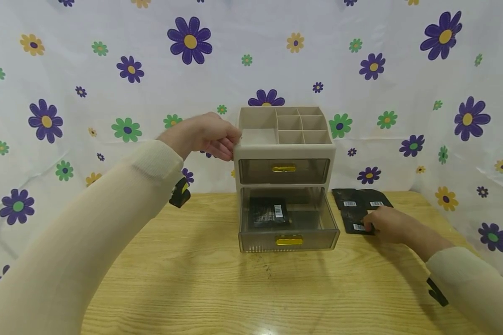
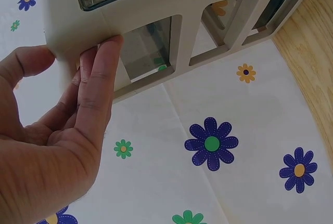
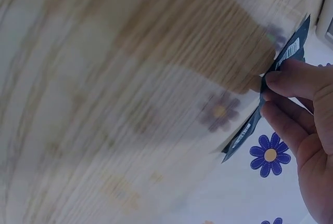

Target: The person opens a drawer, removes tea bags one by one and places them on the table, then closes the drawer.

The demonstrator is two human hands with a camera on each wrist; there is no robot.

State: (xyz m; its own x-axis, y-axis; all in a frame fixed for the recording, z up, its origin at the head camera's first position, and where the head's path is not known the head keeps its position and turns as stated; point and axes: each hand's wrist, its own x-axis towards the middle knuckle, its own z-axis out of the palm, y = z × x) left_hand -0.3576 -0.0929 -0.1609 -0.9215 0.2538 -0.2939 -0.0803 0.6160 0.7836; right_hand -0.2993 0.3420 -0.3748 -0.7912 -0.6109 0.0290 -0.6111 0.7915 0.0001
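My left hand [image 1: 214, 135] holds the upper left edge of a beige desk organizer [image 1: 285, 151]. In the left wrist view its thumb bears on the frame's corner, and the fingers [image 2: 99, 78] lie along the side by the cut-out openings. On the table to the right, my right hand [image 1: 387, 225] pinches the nearest black packet [image 1: 352, 222] at its right edge. Two more black packets lie just behind, one at the left [image 1: 343, 195] and one at the right [image 1: 373, 196]. The lower drawer [image 1: 260, 242] is pulled out, with a black packet [image 1: 261, 215] lying inside.
The organizer's upper drawer [image 1: 255, 171] is closed, and its top has several open compartments [image 1: 290, 123]. A white cloth with printed flowers [image 1: 243, 32] hangs behind and beside the wooden table [image 1: 184, 279].
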